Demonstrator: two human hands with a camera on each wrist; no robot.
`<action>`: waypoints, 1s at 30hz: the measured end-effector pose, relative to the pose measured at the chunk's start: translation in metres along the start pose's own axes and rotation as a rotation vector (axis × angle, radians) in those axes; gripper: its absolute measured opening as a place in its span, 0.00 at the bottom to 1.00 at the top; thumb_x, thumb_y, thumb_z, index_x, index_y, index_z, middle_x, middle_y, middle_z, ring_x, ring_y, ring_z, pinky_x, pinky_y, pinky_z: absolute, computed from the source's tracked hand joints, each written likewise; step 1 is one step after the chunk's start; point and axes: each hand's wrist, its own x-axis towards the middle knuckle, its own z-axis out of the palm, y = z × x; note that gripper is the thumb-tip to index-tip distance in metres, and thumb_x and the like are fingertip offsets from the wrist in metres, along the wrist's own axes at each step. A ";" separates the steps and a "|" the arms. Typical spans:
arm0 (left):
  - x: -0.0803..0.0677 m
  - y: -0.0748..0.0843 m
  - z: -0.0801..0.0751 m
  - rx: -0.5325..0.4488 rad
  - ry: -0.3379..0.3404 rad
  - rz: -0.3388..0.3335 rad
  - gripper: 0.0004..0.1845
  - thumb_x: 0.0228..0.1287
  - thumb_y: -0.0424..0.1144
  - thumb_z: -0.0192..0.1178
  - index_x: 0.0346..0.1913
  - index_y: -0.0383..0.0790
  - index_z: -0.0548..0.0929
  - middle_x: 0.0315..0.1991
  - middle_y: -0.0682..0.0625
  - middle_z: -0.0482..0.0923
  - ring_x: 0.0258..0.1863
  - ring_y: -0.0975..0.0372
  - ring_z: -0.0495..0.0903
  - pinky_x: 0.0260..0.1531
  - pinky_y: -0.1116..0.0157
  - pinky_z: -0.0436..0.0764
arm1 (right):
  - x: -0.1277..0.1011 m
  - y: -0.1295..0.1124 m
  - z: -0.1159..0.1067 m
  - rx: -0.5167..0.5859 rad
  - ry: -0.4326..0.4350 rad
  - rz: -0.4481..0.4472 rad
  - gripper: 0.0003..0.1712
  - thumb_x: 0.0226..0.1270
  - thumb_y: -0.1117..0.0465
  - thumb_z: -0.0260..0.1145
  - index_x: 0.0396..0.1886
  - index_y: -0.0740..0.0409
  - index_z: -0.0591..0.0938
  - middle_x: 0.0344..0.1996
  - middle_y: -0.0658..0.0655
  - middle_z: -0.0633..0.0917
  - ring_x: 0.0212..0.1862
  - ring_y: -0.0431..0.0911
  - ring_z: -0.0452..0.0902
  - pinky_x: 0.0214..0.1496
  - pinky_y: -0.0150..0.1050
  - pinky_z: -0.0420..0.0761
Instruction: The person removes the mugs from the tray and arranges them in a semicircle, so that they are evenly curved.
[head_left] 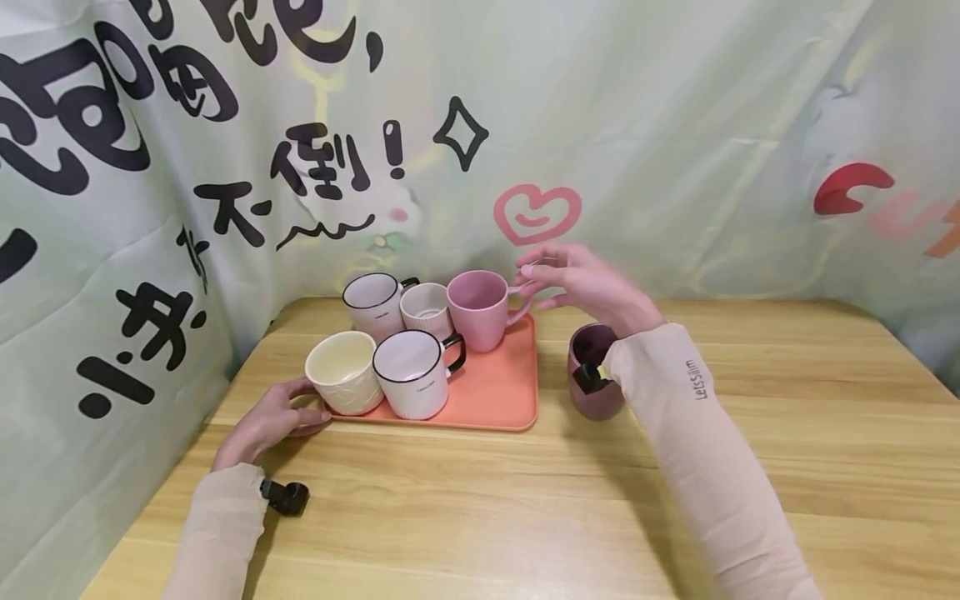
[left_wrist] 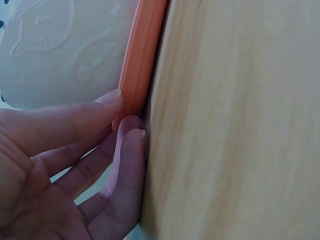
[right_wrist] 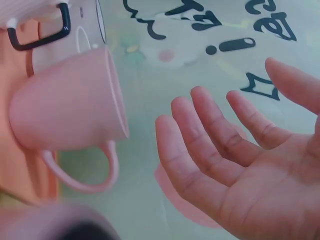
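My left hand (head_left: 272, 421) pinches the front left corner of the orange tray (head_left: 495, 392). In the left wrist view its thumb (left_wrist: 107, 100) lies on the tray's rim, with fingertips under the edge. Close to that thumb stands a cream cup (head_left: 343, 375) with a raised pattern. My right hand (head_left: 581, 283) is held up beside the pink mug (right_wrist: 70, 102), fingers spread and apart from its handle. Also on the tray are a white black-rimmed mug (head_left: 411, 379), a second such mug (head_left: 372, 307) behind it, and a small ribbed white cup (head_left: 425, 308).
A dark purple mug (head_left: 596, 396) stands on the wooden table (head_left: 465, 508) right of the tray, partly hidden by my right wrist. Behind the table hangs a pale green cloth (head_left: 652, 125) with black lettering and a pink heart.
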 end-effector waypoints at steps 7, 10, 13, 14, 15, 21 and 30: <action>0.000 -0.001 0.000 -0.020 -0.009 0.008 0.38 0.64 0.23 0.65 0.72 0.17 0.59 0.73 0.20 0.52 0.56 0.50 0.77 0.45 0.64 0.85 | 0.007 0.008 0.018 0.046 -0.040 -0.039 0.15 0.76 0.67 0.58 0.57 0.71 0.74 0.47 0.65 0.82 0.49 0.61 0.82 0.49 0.46 0.85; 0.000 0.000 0.000 -0.032 -0.011 0.006 0.38 0.64 0.23 0.65 0.73 0.18 0.58 0.73 0.20 0.51 0.54 0.52 0.78 0.46 0.63 0.85 | 0.009 0.010 0.025 0.052 -0.049 -0.041 0.16 0.73 0.69 0.60 0.57 0.70 0.74 0.48 0.66 0.82 0.50 0.64 0.81 0.48 0.46 0.86; 0.000 0.000 0.000 -0.034 -0.010 0.001 0.38 0.64 0.23 0.65 0.72 0.18 0.58 0.73 0.20 0.51 0.54 0.52 0.78 0.46 0.64 0.85 | 0.011 0.012 0.032 0.050 -0.038 -0.014 0.17 0.71 0.70 0.62 0.57 0.70 0.75 0.49 0.68 0.81 0.49 0.62 0.81 0.48 0.45 0.86; 0.000 0.000 0.000 -0.035 -0.009 -0.001 0.38 0.64 0.23 0.65 0.72 0.18 0.58 0.73 0.20 0.51 0.55 0.52 0.78 0.46 0.64 0.85 | 0.012 0.013 0.034 0.046 -0.037 -0.005 0.18 0.70 0.70 0.62 0.58 0.70 0.75 0.49 0.68 0.81 0.49 0.61 0.81 0.47 0.45 0.86; -0.001 0.000 0.000 -0.036 -0.007 -0.003 0.38 0.64 0.22 0.65 0.72 0.18 0.58 0.73 0.20 0.51 0.55 0.51 0.77 0.46 0.64 0.85 | 0.013 0.013 0.037 0.048 -0.034 0.002 0.19 0.70 0.70 0.62 0.59 0.71 0.74 0.49 0.67 0.81 0.49 0.61 0.81 0.47 0.44 0.86; -0.001 0.001 0.001 -0.025 0.000 -0.008 0.37 0.64 0.22 0.64 0.72 0.17 0.58 0.73 0.21 0.52 0.58 0.47 0.75 0.45 0.65 0.85 | 0.018 0.023 0.047 0.057 -0.063 0.006 0.20 0.71 0.73 0.61 0.60 0.75 0.72 0.49 0.68 0.80 0.46 0.57 0.82 0.50 0.49 0.85; -0.001 0.002 0.001 -0.016 0.004 -0.019 0.37 0.65 0.23 0.64 0.72 0.18 0.58 0.73 0.21 0.52 0.57 0.48 0.75 0.45 0.65 0.84 | 0.020 0.027 0.060 0.067 -0.068 0.019 0.19 0.69 0.73 0.61 0.58 0.74 0.73 0.51 0.71 0.79 0.48 0.62 0.80 0.55 0.57 0.82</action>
